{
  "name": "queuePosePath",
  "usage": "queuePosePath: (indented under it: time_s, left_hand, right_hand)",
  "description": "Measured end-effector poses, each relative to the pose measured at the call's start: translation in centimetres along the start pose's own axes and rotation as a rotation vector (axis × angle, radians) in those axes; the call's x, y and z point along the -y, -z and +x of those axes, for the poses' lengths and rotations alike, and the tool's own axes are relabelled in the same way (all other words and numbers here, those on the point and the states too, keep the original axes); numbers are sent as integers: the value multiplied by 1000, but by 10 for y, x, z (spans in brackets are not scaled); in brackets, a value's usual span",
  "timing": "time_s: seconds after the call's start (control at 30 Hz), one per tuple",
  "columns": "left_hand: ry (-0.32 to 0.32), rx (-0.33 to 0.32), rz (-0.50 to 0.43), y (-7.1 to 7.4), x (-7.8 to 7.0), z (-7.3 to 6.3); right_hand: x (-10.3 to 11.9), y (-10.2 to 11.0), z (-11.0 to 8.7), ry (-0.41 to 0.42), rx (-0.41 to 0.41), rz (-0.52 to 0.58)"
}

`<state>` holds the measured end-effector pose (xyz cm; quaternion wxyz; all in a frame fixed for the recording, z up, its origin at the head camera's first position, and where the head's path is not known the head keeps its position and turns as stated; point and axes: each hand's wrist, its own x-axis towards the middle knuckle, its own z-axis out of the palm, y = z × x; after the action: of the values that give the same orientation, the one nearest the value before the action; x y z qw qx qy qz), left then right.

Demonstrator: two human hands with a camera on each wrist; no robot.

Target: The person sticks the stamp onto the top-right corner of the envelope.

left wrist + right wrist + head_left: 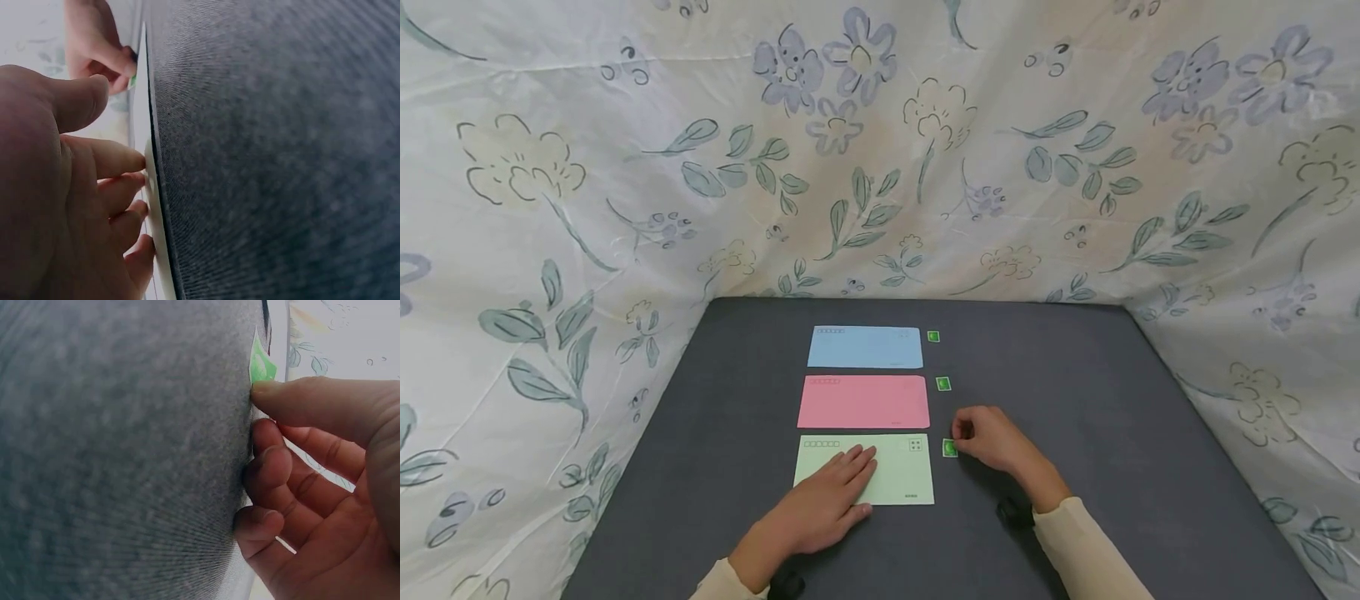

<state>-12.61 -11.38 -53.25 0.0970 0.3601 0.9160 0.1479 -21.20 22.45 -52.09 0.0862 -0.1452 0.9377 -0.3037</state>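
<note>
A pale green envelope lies nearest on the dark table, with small printed boxes along its top edge. My left hand rests flat on its left part, fingers extended, covering the lower left corner. In the left wrist view, the fingertips touch the envelope's surface. Just right of the envelope, my right hand pinches the edge of a small green stamp with a white border. The right wrist view shows the thumb on a corner of the stamp, which looks tilted; the other fingers are curled.
A pink envelope and a blue envelope lie in a column beyond the green one. Beside them are two more green stamps, one by the pink and one by the blue. Flowered cloth surrounds the dark table.
</note>
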Motion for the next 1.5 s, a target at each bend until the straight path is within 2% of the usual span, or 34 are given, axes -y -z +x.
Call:
queuePosePath:
  time_s: [0.3,0.43,0.77,1.03,1.5]
  left_hand:
    - [-10,3,-17,3,-1,-1]
    - [12,20,-14,4,-4,0]
    - [8,9,16,-2,-3,-3]
    - [2,15,32,-3,0,-1]
    - [-33,-8,66,0,-1,-2]
  right_hand:
    - [-4,-1,1,23,0,13]
    - [-4,0,2,25,8,24]
    - [-8,2,3,62,22,42]
    - [-9,7,1,71,39,109]
    - [-11,7,8,90,87,192]
